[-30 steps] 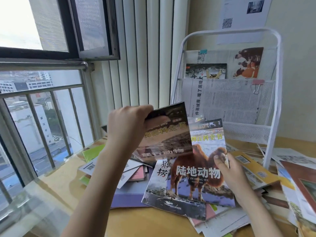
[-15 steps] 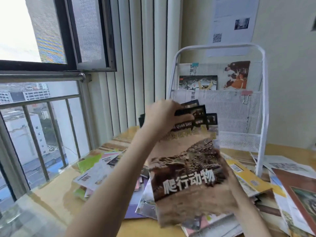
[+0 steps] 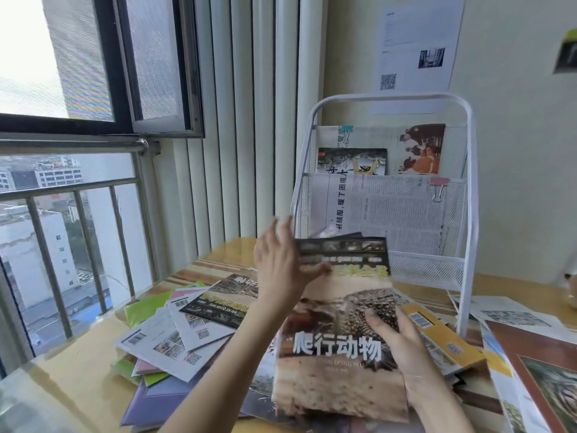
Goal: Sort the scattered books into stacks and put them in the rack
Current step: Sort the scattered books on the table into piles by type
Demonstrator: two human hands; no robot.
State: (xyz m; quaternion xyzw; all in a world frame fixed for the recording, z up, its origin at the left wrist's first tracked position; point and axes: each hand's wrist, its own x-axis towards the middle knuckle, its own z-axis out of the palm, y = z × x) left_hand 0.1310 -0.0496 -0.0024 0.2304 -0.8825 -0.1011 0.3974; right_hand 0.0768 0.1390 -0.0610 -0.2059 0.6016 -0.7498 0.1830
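head view: the left hand [image 3: 281, 270] is spreading wide beside the book [image 3: 340, 332], thumb touching it; the right hand [image 3: 402, 348] is holding its edge.

One white rack [image 3: 387, 101], two hands, two binder clips, perhaps a dozen scattered books, stack count unclear
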